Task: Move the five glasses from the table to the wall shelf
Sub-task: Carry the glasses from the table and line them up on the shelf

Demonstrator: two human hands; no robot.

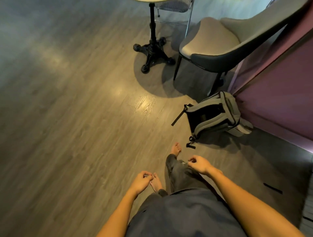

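Head view, looking steeply down at a wood-grain floor (pixel 76 118). No glasses anywhere in frame, so their place and which way they point cannot be told. Table (pixel 149 0): only a sliver of its pale top shows at the upper edge, cut off; its black pedestal base (pixel 153 54) stands upright, upper centre. Padded chair (pixel 216 45) at upper right, its back running out of frame. A grey backpack (pixel 218 116) lies on the floor, right of centre, against a purple wall panel (pixel 279 94).

Left hand (pixel 140 181), lower centre: fingers loosely curled in, nothing held. Right hand (pixel 199 165), just right of it over the trouser leg: fingers likewise half curled, thumb near fingertips, empty. Bare feet show between the hands; the nearer one is partly hidden by the left hand. Frame edges are soft with blur.
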